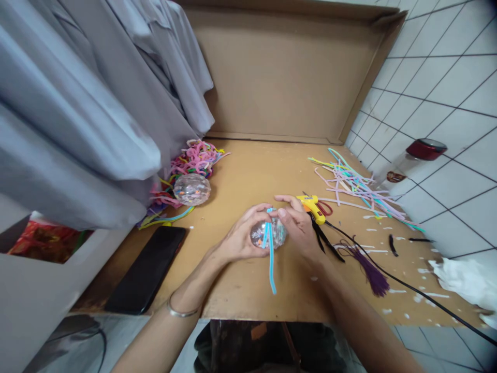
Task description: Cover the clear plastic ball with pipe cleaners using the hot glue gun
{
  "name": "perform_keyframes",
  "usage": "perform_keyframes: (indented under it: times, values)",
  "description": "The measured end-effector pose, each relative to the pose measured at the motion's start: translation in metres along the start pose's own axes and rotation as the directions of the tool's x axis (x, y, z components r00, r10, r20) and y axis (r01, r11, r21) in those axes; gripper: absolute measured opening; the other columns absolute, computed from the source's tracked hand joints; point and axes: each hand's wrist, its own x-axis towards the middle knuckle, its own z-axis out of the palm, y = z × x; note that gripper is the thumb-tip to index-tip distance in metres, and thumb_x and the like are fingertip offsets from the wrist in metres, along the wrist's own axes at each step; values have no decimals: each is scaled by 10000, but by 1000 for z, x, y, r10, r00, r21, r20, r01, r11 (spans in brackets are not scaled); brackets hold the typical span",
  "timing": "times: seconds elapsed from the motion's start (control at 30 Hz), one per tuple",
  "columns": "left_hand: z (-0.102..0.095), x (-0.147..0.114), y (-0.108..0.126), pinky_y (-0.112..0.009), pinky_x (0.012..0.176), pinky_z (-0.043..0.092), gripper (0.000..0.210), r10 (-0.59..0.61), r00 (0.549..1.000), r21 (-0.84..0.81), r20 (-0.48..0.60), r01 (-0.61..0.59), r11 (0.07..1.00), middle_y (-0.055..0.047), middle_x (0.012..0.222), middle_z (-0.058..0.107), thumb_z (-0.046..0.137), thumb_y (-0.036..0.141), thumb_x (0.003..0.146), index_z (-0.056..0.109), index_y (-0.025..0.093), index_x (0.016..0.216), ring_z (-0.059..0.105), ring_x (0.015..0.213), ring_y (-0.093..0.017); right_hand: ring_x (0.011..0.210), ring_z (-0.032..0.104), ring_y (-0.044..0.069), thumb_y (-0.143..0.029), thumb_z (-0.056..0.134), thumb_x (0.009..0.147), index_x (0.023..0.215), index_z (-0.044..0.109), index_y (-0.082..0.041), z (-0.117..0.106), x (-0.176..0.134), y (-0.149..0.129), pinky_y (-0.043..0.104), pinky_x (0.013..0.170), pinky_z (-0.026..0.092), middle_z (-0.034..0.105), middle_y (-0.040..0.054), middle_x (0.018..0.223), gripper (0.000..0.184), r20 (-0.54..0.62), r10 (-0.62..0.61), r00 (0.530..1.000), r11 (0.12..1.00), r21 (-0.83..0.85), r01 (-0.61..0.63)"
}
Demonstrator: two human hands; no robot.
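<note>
Above the front of the tabletop, my left hand [246,233] is wrapped round the left side of a clear, faceted plastic ball [278,234] with small coloured bits showing in it. A light blue pipe cleaner [271,259] lies across the ball's near face, one long end hanging down and a shorter one beside it. My right hand [298,223] is at the ball's upper right, thumb and a finger closed on the top of the pipe cleaner, another finger stretched out. The fingertips partly cover where it meets the ball.
A yellow glue gun [310,202] with a black cord lies just beyond my right hand. Purple tassel threads [370,272], pipe cleaners [349,181] and a red-lidded jar [411,163] are rightward. Leftward lie a second clear ball [192,189], a pipe-cleaner heap [198,158] and a black phone [147,269].
</note>
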Motion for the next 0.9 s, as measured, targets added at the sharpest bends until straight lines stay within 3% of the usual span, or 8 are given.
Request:
perform_keyframes:
  times: [0.23, 0.47, 0.9]
  values:
    - [1, -1, 1, -534, 1077, 463, 718, -38, 999, 2, -19, 38, 999, -138, 1428, 482, 878, 295, 630, 492, 289, 1236, 484, 1358, -343, 1255, 539, 268, -493, 492, 968, 839, 782, -261, -1, 2, 0, 473, 1073, 394, 643, 85, 1191, 392, 31, 13, 999, 1000, -3, -13]
    - [4, -2, 2, -532, 1090, 450, 758, -75, 996, -51, -46, 73, 996, -139, 1428, 484, 879, 283, 618, 457, 290, 1247, 492, 1358, -333, 1227, 557, 270, -335, 601, 894, 912, 772, -290, -1, 1, 1, 502, 1069, 397, 641, 63, 1206, 177, 43, -24, 999, 1000, -12, 25]
    - [-2, 0, 2, -525, 1087, 457, 716, -43, 999, 18, 17, 43, 999, -136, 1457, 446, 879, 302, 648, 512, 285, 1262, 490, 1350, -340, 1238, 555, 257, -290, 591, 868, 901, 780, -304, -1, 0, 2, 494, 1086, 394, 641, 52, 1216, 193, 41, 28, 999, 997, 70, -31]
